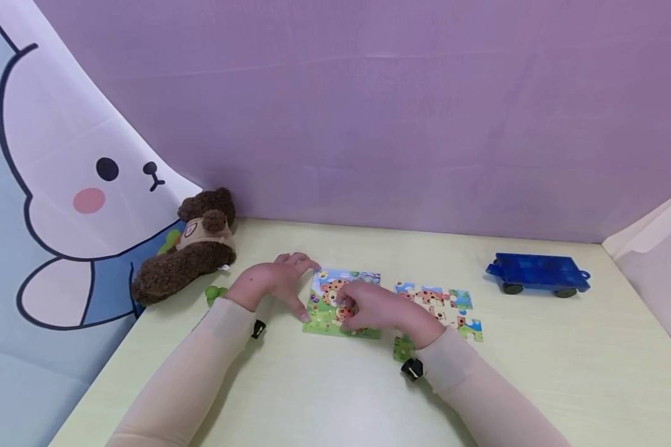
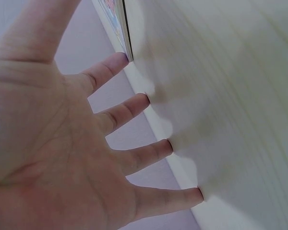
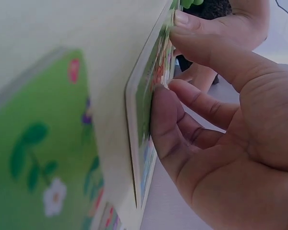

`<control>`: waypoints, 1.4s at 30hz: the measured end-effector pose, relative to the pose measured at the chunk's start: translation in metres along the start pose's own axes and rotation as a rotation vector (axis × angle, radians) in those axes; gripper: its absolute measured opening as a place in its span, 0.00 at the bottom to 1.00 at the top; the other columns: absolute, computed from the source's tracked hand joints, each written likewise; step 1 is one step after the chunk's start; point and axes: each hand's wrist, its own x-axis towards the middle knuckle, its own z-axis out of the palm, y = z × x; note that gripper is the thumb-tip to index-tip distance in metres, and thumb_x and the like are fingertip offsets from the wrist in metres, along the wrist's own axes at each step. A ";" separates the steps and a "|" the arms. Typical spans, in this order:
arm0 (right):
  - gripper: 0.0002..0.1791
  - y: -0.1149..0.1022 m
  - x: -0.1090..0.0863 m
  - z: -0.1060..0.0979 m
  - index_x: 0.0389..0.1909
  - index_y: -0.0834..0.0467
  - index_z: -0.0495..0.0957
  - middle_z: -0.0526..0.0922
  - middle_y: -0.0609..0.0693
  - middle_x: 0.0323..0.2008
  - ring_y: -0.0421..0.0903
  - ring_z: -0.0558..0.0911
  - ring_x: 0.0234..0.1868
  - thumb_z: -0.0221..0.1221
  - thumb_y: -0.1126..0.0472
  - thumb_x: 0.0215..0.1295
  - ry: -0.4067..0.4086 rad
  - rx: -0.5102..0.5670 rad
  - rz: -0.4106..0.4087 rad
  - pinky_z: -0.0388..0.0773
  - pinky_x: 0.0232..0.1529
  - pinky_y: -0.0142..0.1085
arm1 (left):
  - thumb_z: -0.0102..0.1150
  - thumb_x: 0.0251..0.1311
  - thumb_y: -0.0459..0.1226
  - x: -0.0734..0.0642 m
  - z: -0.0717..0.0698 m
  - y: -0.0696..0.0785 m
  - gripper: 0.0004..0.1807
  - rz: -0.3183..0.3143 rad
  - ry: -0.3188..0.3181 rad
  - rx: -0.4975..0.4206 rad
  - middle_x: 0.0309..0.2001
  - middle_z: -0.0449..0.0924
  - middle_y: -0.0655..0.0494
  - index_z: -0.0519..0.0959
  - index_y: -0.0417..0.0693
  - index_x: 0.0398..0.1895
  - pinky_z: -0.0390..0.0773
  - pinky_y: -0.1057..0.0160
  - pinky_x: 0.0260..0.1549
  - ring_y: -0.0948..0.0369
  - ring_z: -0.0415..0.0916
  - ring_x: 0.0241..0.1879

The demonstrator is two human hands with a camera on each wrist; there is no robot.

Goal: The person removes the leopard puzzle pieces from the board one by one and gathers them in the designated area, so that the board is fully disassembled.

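A jigsaw puzzle picture in its board (image 1: 325,324) lies flat, showing cartoon animals on green grass. My left hand (image 1: 276,279) spreads its fingers along the board's left side. Its thumb rests by the lower left edge, and the index fingertip (image 2: 119,58) meets a board corner in the left wrist view; the other fingertips touch the table. Over the right half of the picture, my right hand (image 1: 374,305) rests bent fingertips on the surface, with its thumb apart from them. No piece shows between those fingers. The right hand hides part of the picture.
Right of the board lies a second, partly assembled puzzle (image 1: 433,297) with gaps, its lower part behind my right wrist. A blue wheeled toy wagon (image 1: 539,272) stands at far right. A brown plush bear (image 1: 187,264) and a green toy (image 1: 215,293) are at left.
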 end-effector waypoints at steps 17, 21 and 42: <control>0.19 -0.004 -0.007 0.003 0.52 0.59 0.82 0.79 0.50 0.46 0.46 0.77 0.44 0.75 0.59 0.64 0.005 -0.054 0.016 0.81 0.46 0.38 | 0.88 0.37 0.62 0.002 0.002 -0.003 0.68 -0.005 -0.005 0.013 0.86 0.51 0.51 0.59 0.65 0.83 0.69 0.26 0.73 0.36 0.49 0.84; 0.19 -0.003 -0.007 0.003 0.52 0.60 0.82 0.79 0.50 0.46 0.45 0.77 0.44 0.75 0.60 0.64 0.006 -0.053 0.021 0.81 0.46 0.37 | 0.88 0.37 0.62 0.003 0.002 -0.003 0.68 0.001 -0.002 0.017 0.86 0.51 0.50 0.59 0.64 0.83 0.70 0.26 0.73 0.36 0.49 0.84; 0.15 -0.002 -0.008 0.004 0.49 0.55 0.81 0.79 0.49 0.44 0.43 0.77 0.40 0.73 0.58 0.67 0.023 -0.088 -0.014 0.80 0.41 0.33 | 0.87 0.38 0.62 0.000 0.000 0.001 0.68 0.009 -0.005 0.035 0.86 0.50 0.51 0.58 0.64 0.84 0.68 0.26 0.73 0.35 0.49 0.84</control>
